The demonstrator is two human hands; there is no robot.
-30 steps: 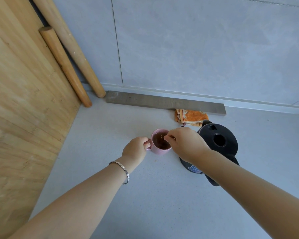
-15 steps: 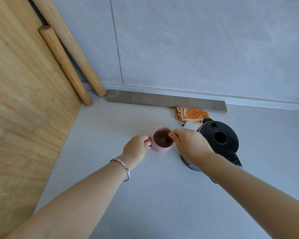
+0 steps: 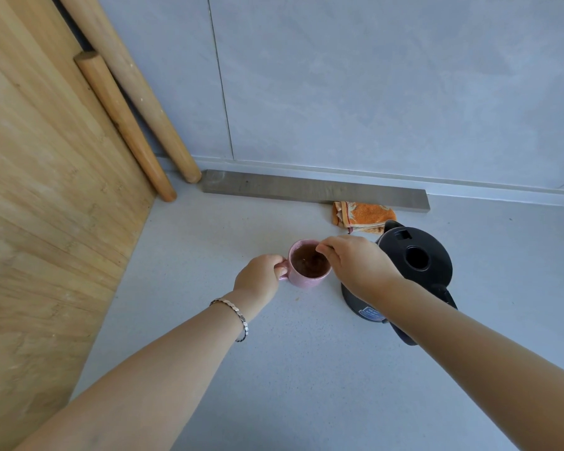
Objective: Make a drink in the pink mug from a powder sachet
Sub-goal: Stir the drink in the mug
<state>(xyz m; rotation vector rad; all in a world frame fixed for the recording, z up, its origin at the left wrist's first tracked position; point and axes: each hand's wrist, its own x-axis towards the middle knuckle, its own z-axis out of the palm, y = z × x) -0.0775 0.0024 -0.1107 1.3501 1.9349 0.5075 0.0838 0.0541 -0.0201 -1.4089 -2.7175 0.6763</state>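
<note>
The pink mug (image 3: 302, 279) stands on the grey counter (image 3: 306, 369) and holds a dark brown drink (image 3: 308, 263). My left hand (image 3: 258, 278) grips the mug's handle on its left side. My right hand (image 3: 355, 263) hovers over the mug's right rim, fingers pinched on a thin stirrer or spoon handle that dips into the drink; most of it is hidden by my fingers. No sachet is in view.
A black electric kettle (image 3: 414, 268) stands just right of the mug, partly behind my right forearm. An orange cloth (image 3: 362, 216) lies behind it by a grey strip (image 3: 313, 188) along the wall. Two wooden rolling pins (image 3: 124, 122) and a large wooden board (image 3: 39, 190) lean at left.
My right hand has shifted slightly over the mug, moving the stirrer in the drink. My left hand stays on the handle; the mug has not moved.
</note>
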